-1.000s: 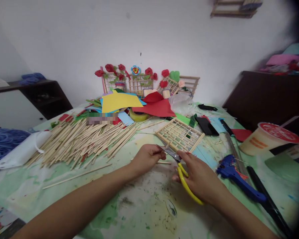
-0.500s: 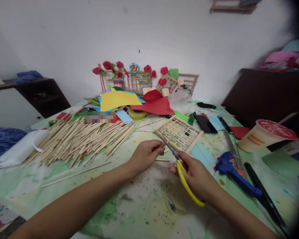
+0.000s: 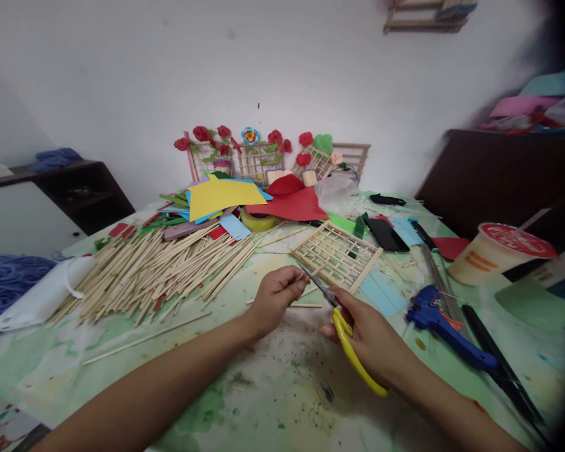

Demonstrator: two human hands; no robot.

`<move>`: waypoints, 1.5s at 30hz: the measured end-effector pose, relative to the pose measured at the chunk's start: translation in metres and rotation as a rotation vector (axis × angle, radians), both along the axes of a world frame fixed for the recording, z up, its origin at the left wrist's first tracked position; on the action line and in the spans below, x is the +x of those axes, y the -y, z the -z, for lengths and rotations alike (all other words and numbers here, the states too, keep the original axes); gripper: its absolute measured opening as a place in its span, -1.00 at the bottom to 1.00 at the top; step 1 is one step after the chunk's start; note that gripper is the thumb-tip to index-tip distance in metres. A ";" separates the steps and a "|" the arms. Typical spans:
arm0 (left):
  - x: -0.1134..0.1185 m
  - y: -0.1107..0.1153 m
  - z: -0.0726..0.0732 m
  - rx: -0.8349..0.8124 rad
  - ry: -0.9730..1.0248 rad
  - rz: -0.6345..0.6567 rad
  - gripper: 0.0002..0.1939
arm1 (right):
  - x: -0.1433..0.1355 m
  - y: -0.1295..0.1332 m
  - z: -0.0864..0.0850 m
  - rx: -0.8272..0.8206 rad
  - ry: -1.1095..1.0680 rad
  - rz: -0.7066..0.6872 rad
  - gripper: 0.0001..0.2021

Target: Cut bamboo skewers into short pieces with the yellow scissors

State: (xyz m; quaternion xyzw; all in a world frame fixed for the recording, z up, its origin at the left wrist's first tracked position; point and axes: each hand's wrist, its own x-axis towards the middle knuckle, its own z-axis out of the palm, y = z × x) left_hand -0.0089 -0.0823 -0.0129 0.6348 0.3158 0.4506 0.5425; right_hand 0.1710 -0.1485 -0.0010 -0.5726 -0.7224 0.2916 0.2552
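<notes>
My right hand [image 3: 360,326] is wrapped round yellow-handled scissors [image 3: 351,355], whose blades point up and left. At the blade tips, my left hand [image 3: 280,295] is closed in a pinch on something too small to make out. A lattice of wooden sticks [image 3: 339,256] lies flat just beyond both hands. Short loose sticks [image 3: 306,306] rest on the table between the hands. To the left spreads a big heap of thin wooden sticks [image 3: 141,270], with one long stick [image 3: 145,338] lying apart in front of it.
A blue glue gun [image 3: 447,333], a cup with a red lid [image 3: 499,251] and a black phone [image 3: 387,235] are at the right. Yellow paper [image 3: 223,198], red paper [image 3: 292,204] and tape [image 3: 258,220] lie behind. A white object [image 3: 42,298] sits left.
The view has shifted slightly. The hands and scissors keep nearly the same position, and more of a short stick shows beside my left hand.
</notes>
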 end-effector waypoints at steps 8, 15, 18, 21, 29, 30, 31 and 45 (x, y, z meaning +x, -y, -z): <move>-0.001 -0.007 -0.002 -0.314 0.188 0.166 -0.73 | 0.007 -0.004 -0.003 0.092 0.064 -0.005 -0.50; -0.006 -0.011 -0.002 -0.356 0.181 0.259 -0.74 | 0.005 -0.005 0.001 0.077 0.005 -0.016 -0.50; -0.005 -0.012 -0.001 -0.330 0.129 0.245 -0.72 | 0.003 -0.006 0.002 0.021 -0.043 -0.018 -0.55; -0.003 -0.010 -0.001 -0.208 0.024 0.175 -0.72 | 0.003 -0.007 0.003 -0.031 -0.110 -0.010 -0.61; -0.003 0.002 0.000 0.384 -0.367 -0.194 -0.78 | -0.002 -0.003 0.000 -0.011 -0.071 0.034 -0.59; -0.003 0.002 0.000 0.397 -0.377 -0.200 -0.77 | -0.003 -0.001 -0.001 0.009 -0.035 0.048 -0.56; -0.003 0.003 0.000 0.405 -0.379 -0.205 -0.76 | -0.003 0.000 -0.002 0.029 -0.004 0.060 -0.54; -0.004 0.001 0.001 0.398 -0.291 -0.169 -0.70 | 0.000 -0.001 0.002 0.139 0.178 0.074 -0.35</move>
